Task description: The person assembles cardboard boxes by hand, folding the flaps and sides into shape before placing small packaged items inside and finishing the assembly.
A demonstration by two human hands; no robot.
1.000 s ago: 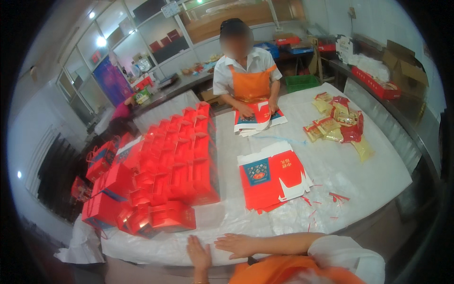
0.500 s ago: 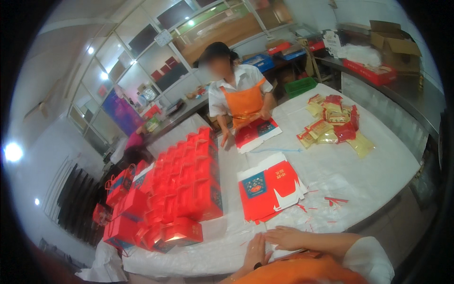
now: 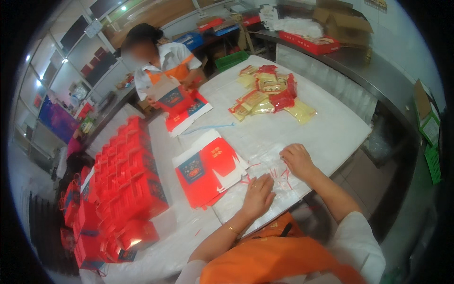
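My left hand point(image 3: 259, 195) rests palm down near the table's front edge, fingers stretched out, just right of a stack of flat red gift-box blanks point(image 3: 215, 158). Farther right, my right hand point(image 3: 298, 162) lies on the tabletop with its fingers slightly spread and bent. Thin red paper scraps point(image 3: 275, 173) are scattered between the two hands on a clear plastic sheet point(image 3: 265, 158). Nothing shows in either hand, though the palms are hidden. The top blank has a dark blue panel and white flaps.
Rows of red gift boxes point(image 3: 127, 175) fill the table's left side. Gold and red packets point(image 3: 279, 92) lie in a heap at the far right. Across the table, a co-worker in an orange apron point(image 3: 177, 72) holds a red box blank point(image 3: 175, 100). A blue cord point(image 3: 208, 127) lies between us.
My hands, close together at the near edge before, have moved apart and forward onto the scraps. The view has swung right. The co-worker has lifted a blank off the table.
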